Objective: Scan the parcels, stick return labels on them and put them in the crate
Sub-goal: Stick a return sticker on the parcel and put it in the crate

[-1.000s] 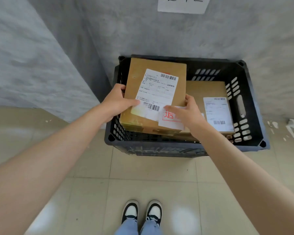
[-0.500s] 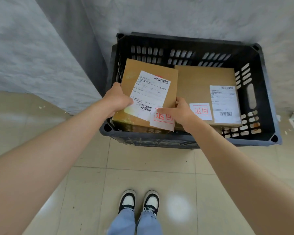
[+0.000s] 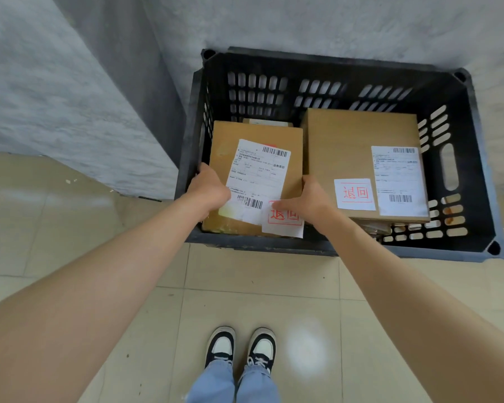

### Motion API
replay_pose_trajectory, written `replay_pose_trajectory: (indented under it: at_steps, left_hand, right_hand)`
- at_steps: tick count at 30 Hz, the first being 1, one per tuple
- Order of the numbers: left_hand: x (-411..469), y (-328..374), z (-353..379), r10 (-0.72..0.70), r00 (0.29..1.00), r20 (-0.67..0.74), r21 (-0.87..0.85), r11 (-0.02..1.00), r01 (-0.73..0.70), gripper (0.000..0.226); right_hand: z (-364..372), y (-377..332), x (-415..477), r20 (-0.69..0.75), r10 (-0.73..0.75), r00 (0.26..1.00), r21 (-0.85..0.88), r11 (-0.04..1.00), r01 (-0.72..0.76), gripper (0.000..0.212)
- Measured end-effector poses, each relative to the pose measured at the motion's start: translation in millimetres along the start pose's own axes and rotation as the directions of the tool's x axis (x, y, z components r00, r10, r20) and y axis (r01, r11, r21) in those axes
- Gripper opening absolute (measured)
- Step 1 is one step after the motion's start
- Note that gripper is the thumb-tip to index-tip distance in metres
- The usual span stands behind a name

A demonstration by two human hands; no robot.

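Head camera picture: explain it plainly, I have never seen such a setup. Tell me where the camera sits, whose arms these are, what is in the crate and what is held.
No machine here. A person wears one wide-angle camera on the head, so you look down along their own bare arms to their shoes on the tiled floor. A black slotted crate stands on that floor by the wall. Both hands grip one cardboard parcel inside it: the left hand at its left edge, the right hand at its right edge, thumb on the red-printed return label. A second parcel lies beside it on the right, with its own return label.
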State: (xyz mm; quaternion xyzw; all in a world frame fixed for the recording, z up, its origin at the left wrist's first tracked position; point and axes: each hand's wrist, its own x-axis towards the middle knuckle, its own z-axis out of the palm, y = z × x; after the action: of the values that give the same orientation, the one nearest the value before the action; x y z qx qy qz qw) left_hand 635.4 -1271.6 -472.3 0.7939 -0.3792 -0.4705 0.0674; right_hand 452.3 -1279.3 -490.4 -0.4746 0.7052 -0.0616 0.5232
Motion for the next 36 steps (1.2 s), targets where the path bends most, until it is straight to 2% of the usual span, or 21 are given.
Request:
replay_pose_trajectory:
  at_steps: [7, 15, 23, 26, 31, 34, 36]
  left_hand:
    - [15, -10, 14, -0.02, 1.0, 0.006, 0.033, 0.999, 0.02, 0.073]
    - [34, -18, 28, -0.039, 0.999, 0.003, 0.191, 0.981, 0.038, 0.07]
    - [41, -20, 28, -0.136, 0.982, 0.131, 0.247, 0.964, 0.101, 0.083]
    - [42, -21, 28, -0.16, 0.976, 0.149, 0.242, 0.963, 0.121, 0.083]
    - [39, -20, 30, -0.143, 0.979, 0.144, 0.182, 0.976, 0.115, 0.08]
    - [36, -21, 29, -0.08, 0.987, 0.136, 0.116, 0.991, 0.064, 0.073]
    - [29, -20, 25, 0.009, 0.994, 0.11, 0.095, 0.995, -0.019, 0.062]
  right_hand:
    - [9, 4, 15, 0.009, 0.058, 0.998, -0.108, 0.992, -0.057, 0.072]
    - [22, 12, 31, 0.035, 0.133, 0.99, -0.234, 0.965, -0.121, 0.071]
    - [24, 11, 35, 0.201, 0.246, 0.948, -0.389, 0.908, -0.153, 0.105]
    - [25, 11, 34, 0.24, 0.261, 0.935, -0.391, 0.908, -0.153, 0.104]
    - [23, 13, 35, 0.207, 0.214, 0.955, -0.323, 0.936, -0.14, 0.099]
    - [21, 14, 31, 0.196, 0.183, 0.964, -0.287, 0.95, -0.122, 0.096]
    - [18, 13, 25, 0.176, 0.149, 0.973, -0.261, 0.96, -0.099, 0.097]
